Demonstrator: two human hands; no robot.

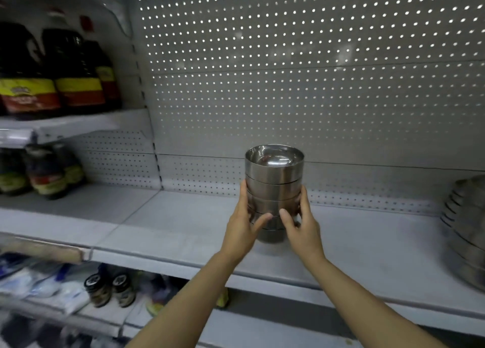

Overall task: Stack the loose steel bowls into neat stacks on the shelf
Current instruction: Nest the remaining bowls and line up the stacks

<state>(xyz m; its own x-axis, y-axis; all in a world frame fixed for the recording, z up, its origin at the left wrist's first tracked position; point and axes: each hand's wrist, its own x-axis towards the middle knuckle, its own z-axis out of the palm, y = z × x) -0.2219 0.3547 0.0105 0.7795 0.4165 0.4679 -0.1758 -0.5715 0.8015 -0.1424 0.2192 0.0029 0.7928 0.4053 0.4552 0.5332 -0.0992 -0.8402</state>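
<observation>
Blurred dark bottles (pixel 78 72) crowd the upper left. Mid-shelf (pixel 170 232), near its front edge, the left hand (pixel 244 224) and right hand (pixel 301 224) curl round a stack of steel bowls (pixel 274 179), hiding its lower sides. At the shelf's right end another bowl stack (pixel 467 221) is blurred and cut off.

You face a white perforated back panel (pixel 301 66), with small bright spots of light showing through its holes. Below that panel runs a pale grey shelf board (pixel 162 232). Left of the panel, dark bottles with yellow and red labels (pixel 52 72) stand on a higher shelf, smaller jars (pixel 44 171) beneath them, and lidded jars (pixel 110 287) and white packets (pixel 52 287) lower still
</observation>
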